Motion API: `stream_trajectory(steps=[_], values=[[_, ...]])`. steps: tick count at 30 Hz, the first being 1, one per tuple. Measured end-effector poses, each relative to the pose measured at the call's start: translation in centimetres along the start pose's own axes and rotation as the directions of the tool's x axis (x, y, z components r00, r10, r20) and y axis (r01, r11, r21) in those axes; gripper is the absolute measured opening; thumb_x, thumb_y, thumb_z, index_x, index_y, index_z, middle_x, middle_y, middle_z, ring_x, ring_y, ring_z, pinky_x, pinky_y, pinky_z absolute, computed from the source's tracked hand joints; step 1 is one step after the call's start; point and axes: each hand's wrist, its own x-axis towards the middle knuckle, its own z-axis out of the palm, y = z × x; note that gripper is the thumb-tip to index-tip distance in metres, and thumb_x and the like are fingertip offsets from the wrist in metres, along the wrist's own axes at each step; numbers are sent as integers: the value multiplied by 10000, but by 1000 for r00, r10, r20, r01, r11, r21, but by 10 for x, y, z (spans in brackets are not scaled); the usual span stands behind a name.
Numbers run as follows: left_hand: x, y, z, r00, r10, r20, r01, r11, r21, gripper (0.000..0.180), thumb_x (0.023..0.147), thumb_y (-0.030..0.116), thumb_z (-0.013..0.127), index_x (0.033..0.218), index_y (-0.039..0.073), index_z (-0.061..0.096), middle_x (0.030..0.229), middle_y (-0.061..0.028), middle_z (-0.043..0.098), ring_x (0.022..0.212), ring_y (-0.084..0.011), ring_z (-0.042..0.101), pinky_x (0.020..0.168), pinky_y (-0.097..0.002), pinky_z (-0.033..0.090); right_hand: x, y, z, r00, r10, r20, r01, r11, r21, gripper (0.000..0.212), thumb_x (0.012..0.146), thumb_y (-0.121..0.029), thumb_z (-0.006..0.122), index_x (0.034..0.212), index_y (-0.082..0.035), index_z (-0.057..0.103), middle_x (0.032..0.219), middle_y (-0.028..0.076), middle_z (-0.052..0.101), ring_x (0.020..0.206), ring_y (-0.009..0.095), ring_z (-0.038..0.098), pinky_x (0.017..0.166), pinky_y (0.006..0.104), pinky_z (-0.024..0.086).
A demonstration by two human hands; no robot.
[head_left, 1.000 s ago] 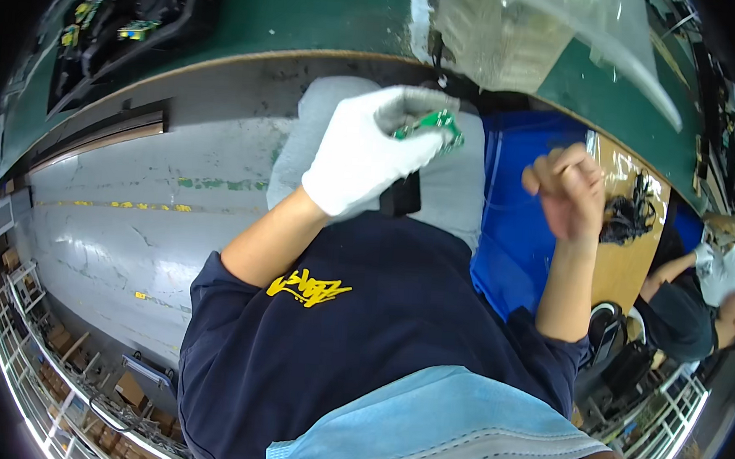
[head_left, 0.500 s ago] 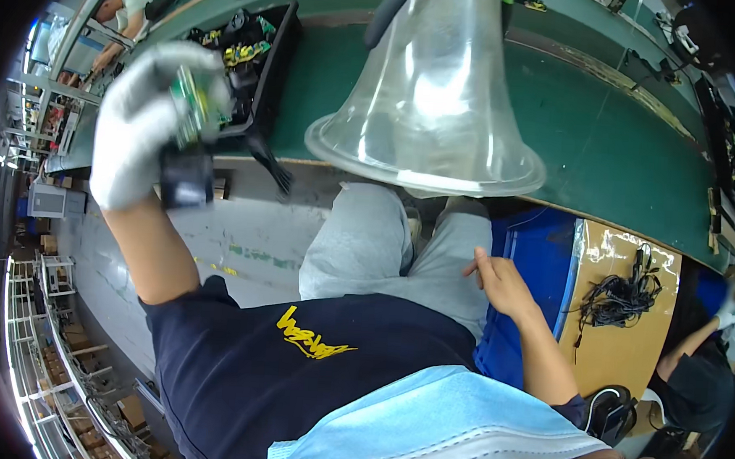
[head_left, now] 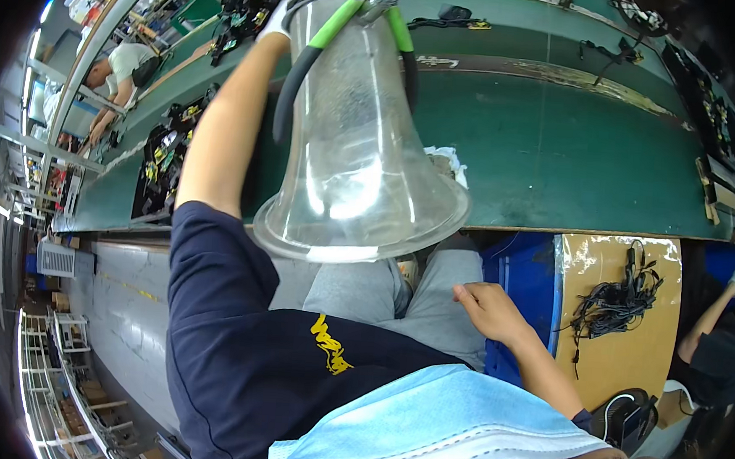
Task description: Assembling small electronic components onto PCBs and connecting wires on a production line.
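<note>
"Looking over the green desk (head_left: pixel 574 158), what takes up the most room?"

"The hood (head_left: pixel 365 137), clear and bell-shaped, its flared rim showing across the near edge, left of the middle."

"And next in size?"

"A batch of dark and green parts (head_left: pixel 166 154) by the near edge, toward the left corner. Farther back, toward the far left corner, lies a heap (head_left: pixel 239 18) of dark pieces."

"Which step is in hand?"

"A reach, I'd judge. The left arm (head_left: pixel 226 128) is stretched along the hood's left side, and the gloved left hand (head_left: pixel 278 19) is just beside the heap."

"Fingers clamped on anything?"

"I cannot tell. Only a bit of white glove shows; the hood's upper end covers the rest."

"And the other one?"

"The right hand (head_left: pixel 499 312) is bare, by the right thigh, below the near edge and well apart from the heap. Nothing shows in it, but the palm side is hidden, so I can't say whether its fingers are apart or together."

"What does the next move call for?"

"Room around the hood, in my view: a careless elbow could knock it."

"Anything smaller?"

"A white scrap (head_left: pixel 449 160) behind the rim's right side, partly hidden."
</note>
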Motion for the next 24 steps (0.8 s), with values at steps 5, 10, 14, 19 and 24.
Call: stream_trajectory(steps=[5,10,14,19,24], values=[[6,21,82,980,-49,192,33,996,88,420,865,231,569,1221,9,540,1164,-166,587,1015,-262,580,873,-342,454,0,-5,-2,1000,17,-19,-16,999,33,491,985,-339,408,813,59,637,813,267,628,807,435,592,735,453,463],[-2,19,86,985,-30,170,18,997,74,466,848,247,580,1253,24,521,1225,-206,555,1081,-315,564,917,-373,444,3,-10,-3,999,40,23,-41,997,58,488,992,-335,390,863,56,654,854,258,647,856,426,608,781,434,474],[-26,14,43,991,122,-58,-130,979,-159,504,835,259,588,1279,36,506,1274,-238,529,1133,-356,552,952,-397,436,1,-21,-5,993,109,45,-110,994,22,462,989,-309,401,862,59,649,865,258,647,864,420,614,777,431,475],[-145,-52,-19,1000,5,2,-5,969,-246,526,825,226,579,1327,103,482,1270,-189,553,1183,-346,518,1005,-380,411,-1,-19,4,999,20,-38,-22,999,-42,252,898,-192,579,850,47,646,709,202,605,643,338,582,606,390,447],[-214,-85,-12,981,-81,178,98,991,-90,510,849,129,560,1350,181,476,1495,-149,306,1260,-376,445,1044,-395,386,0,-9,12,998,-29,-64,24,997,-72,214,855,-179,625,852,33,652,675,182,579,600,309,555,568,383,427]])
